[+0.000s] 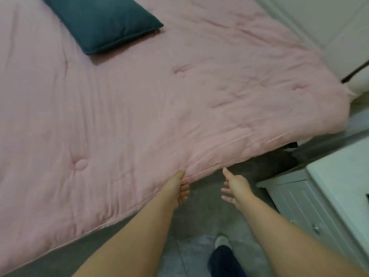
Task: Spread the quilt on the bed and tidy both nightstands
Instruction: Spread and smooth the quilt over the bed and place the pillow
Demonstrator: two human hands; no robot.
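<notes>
While the pink quilt [123, 108] is lying spread across most of the frame, teal pillow [99, 23] resting at upper left, left hand [177, 188] pinching the quilt's lower edge at centre, right hand [235, 186] hovering unclenched just beside it, white nightstand [327, 192] standing at lower right.

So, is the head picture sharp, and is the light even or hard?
Head view: soft, even light, no glare; only a faint shadow under the dark teal rectangular cushion. The pink padded quilt looks slightly blurred, and the wide lens bends its edges.

No readable text, label or number anywhere.
</notes>
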